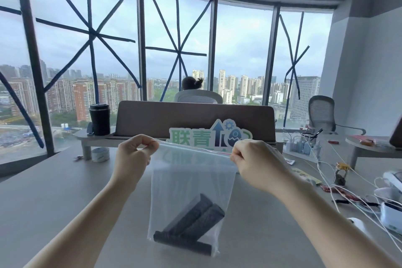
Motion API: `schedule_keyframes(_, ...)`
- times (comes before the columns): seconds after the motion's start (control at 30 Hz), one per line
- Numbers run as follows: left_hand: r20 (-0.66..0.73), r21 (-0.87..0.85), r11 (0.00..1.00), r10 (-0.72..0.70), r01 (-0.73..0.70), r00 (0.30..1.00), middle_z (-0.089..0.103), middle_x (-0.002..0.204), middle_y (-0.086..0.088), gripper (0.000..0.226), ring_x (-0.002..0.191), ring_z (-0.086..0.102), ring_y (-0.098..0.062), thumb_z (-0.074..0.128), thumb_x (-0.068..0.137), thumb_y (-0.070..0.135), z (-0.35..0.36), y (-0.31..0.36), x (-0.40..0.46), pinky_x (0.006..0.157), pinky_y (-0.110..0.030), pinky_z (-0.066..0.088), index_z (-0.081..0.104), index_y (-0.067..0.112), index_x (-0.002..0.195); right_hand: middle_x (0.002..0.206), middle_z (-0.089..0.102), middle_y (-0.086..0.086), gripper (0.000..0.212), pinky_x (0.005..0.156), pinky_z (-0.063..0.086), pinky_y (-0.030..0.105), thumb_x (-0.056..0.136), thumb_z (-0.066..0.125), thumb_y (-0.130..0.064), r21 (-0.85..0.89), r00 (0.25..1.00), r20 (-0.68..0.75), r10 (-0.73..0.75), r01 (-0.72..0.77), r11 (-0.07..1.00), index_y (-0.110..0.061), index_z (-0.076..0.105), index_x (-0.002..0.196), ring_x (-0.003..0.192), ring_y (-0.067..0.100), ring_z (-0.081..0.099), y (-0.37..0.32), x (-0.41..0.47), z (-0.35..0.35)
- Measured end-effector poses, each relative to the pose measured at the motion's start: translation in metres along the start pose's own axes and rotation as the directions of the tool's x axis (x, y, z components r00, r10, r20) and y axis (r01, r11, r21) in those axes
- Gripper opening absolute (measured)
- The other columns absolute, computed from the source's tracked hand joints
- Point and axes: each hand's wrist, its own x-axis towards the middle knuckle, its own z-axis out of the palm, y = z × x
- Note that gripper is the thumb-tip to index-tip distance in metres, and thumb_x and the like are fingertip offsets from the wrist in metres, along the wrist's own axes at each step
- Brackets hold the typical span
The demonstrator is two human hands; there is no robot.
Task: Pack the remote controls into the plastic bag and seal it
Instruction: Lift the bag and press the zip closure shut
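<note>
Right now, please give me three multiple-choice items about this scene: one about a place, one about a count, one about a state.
1. Where are the remote controls?
A. Scattered on the desk
B. At the bottom of the plastic bag
C. On the shelf beside the black cup

2. How many hands grip the bag's top edge?
A. None
B. One
C. Two

3. What is the state of the bag?
A. Held up, hanging by its top edge
B. Folded flat on the desk
C. Torn in two pieces

Answers:
1. B: the dark remotes lie together inside the clear bag, low down.
2. C: the left hand pinches the left corner and the right hand pinches the right corner.
3. A: the top strip is stretched between both hands and the bag hangs below them.
</note>
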Motion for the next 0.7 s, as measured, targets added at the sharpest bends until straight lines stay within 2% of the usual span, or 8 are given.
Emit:
schedule_keyframes(0.1,-0.017,-0.034,0.999,-0.007,0.007,1.0,0.05,0.042,0.012,0.02,0.041,0.035,-0.012,0.065,0.079,0.005,-0.012,-0.002,0.008,0.043,-0.019,0.031,0.063,0.015,0.062,0.096,0.07,0.003,0.022,0.07,0.045,0.035,0.096,0.05,-0.032,-0.062,0.999,-0.049,0.005,-0.008,0.998,-0.015,0.062,0.089,0.091,0.03,0.063,-0.018,0.009,0.002)
schedule_keyframes(0.2,-0.031,-0.046,0.998,-0.033,0.032,0.999,0.054,0.057,0.007,0.024,0.037,0.04,-0.011,0.064,0.08,0.004,-0.028,-0.013,0.02,0.043,-0.021,0.032,0.063,0.018,0.06,0.089,0.069,0.008,0.024,0.064,0.041,0.034,0.097,0.052,-0.033,-0.06,0.998,-0.057,0.004,-0.007,0.998,-0.013,0.062,0.088,0.082,0.032,0.061,-0.034,0.026,0.016)
schedule_keyframes(0.27,-0.054,-0.034,0.996,-0.081,0.079,0.995,0.058,0.068,0.002,0.021,0.037,0.053,-0.011,0.063,0.082,0.006,-0.039,-0.025,0.036,0.045,-0.023,0.038,0.064,0.019,0.066,0.082,0.068,0.009,0.025,0.062,0.041,0.033,0.097,0.053,-0.032,-0.01,0.998,-0.062,-0.005,0.004,1.0,-0.012,0.059,0.083,0.075,0.032,0.06,-0.044,0.05,0.038)
schedule_keyframes(0.33,-0.07,-0.061,0.988,-0.146,0.142,0.987,0.062,0.075,0.0,0.016,0.044,0.065,-0.013,0.062,0.084,0.008,-0.049,-0.037,0.061,0.044,-0.024,0.049,0.063,0.019,0.073,0.075,0.063,0.006,0.027,0.059,0.039,0.032,0.097,0.055,-0.029,0.073,0.999,-0.051,0.013,-0.009,0.997,-0.014,0.053,0.075,0.07,0.029,0.057,-0.055,0.084,0.067)
schedule_keyframes(0.4,-0.102,-0.123,0.977,-0.186,0.173,0.977,0.063,0.08,-0.003,0.015,0.047,0.068,-0.014,0.061,0.085,0.005,-0.059,-0.047,0.092,0.043,-0.022,0.054,0.063,0.016,0.076,0.072,0.064,0.005,0.03,0.057,0.042,0.032,0.095,0.058,-0.028,0.192,0.998,-0.034,0.058,-0.05,0.98,-0.016,0.048,0.068,0.068,0.03,0.058,-0.068,0.122,0.095)
schedule_keyframes(0.47,-0.166,-0.165,0.973,-0.186,0.159,0.968,0.064,0.081,-0.007,0.018,0.047,0.067,-0.014,0.059,0.084,-0.002,-0.071,-0.053,0.122,0.044,-0.02,0.055,0.064,0.013,0.075,0.068,0.066,0.003,0.028,0.06,0.049,0.034,0.093,0.06,-0.027,0.293,0.993,-0.081,0.088,-0.061,0.954,-0.015,0.052,0.068,0.068,0.029,0.061,-0.084,0.153,0.113)
schedule_keyframes(0.57,-0.281,-0.21,0.972,-0.164,0.106,0.946,0.067,0.079,-0.01,0.019,0.052,0.067,-0.015,0.06,0.081,-0.005,-0.095,-0.062,0.154,0.05,-0.02,0.057,0.067,0.011,0.074,0.064,0.068,-0.002,0.022,0.063,0.055,0.036,0.09,0.061,-0.026,0.384,0.985,-0.164,0.05,0.017,0.923,-0.017,0.061,0.07,0.065,0.022,0.064,-0.11,0.177,0.134)
schedule_keyframes(0.7,-0.335,-0.192,0.971,-0.199,0.14,0.921,0.066,0.071,-0.012,0.015,0.06,0.067,-0.019,0.063,0.08,-0.001,-0.129,-0.101,0.156,0.052,-0.019,0.056,0.068,0.011,0.073,0.065,0.071,0.002,0.018,0.06,0.054,0.036,0.085,0.066,-0.023,0.419,0.995,-0.08,-0.051,0.08,0.904,-0.014,0.066,0.07,0.064,0.024,0.064,-0.133,0.163,0.174)
